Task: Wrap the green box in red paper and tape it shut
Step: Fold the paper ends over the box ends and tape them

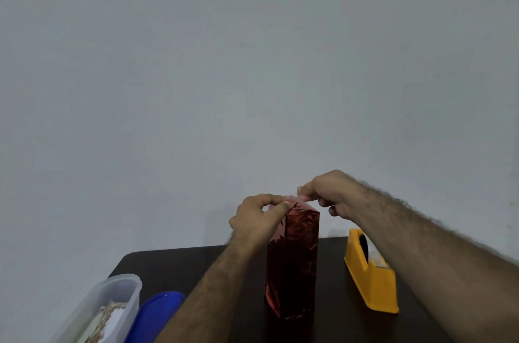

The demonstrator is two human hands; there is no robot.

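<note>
- Box (292, 261) all covered in red paper, standing tall in the middle of the dark table (174, 261).
- Clear tape strip (290, 198) held over the top fold.
- Left hand (257, 221) pinching one tape end, right hand (330, 192) pinching the other.
- Nearly done; top end probably left to tape down.
- Yellow tape holder (370, 278) to the right; clear tub (112, 303) and blue lid (157, 314) to the left.
</note>
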